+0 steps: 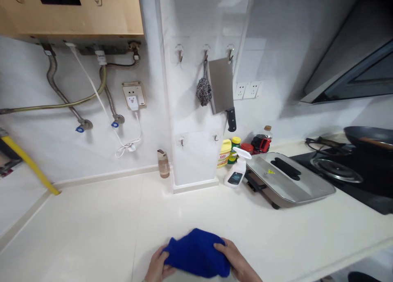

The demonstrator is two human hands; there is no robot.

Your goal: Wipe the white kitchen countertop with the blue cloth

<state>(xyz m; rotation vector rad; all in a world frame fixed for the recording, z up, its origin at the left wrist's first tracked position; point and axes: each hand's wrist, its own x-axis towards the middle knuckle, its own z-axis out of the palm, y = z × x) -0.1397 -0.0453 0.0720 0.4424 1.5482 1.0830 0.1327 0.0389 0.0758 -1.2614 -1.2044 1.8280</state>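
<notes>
A bunched blue cloth (pixel 198 252) lies on the white countertop (pixel 101 224) at the near edge. My left hand (pixel 157 265) grips its left side, fingers curled under the fabric. My right hand (pixel 236 261) holds its right side, thumb on top of the cloth. Both hands are partly cut off by the bottom of the view.
A white spray bottle (pixel 238 169), yellow and green bottles (pixel 225 153) and a covered electric griddle (pixel 284 177) stand at the back right. A gas stove (pixel 353 171) carries a pan (pixel 370 136). A cleaver (pixel 221 89) and scrubber (pixel 204 90) hang on the wall. A small brown bottle (pixel 163 164) stands by the pillar.
</notes>
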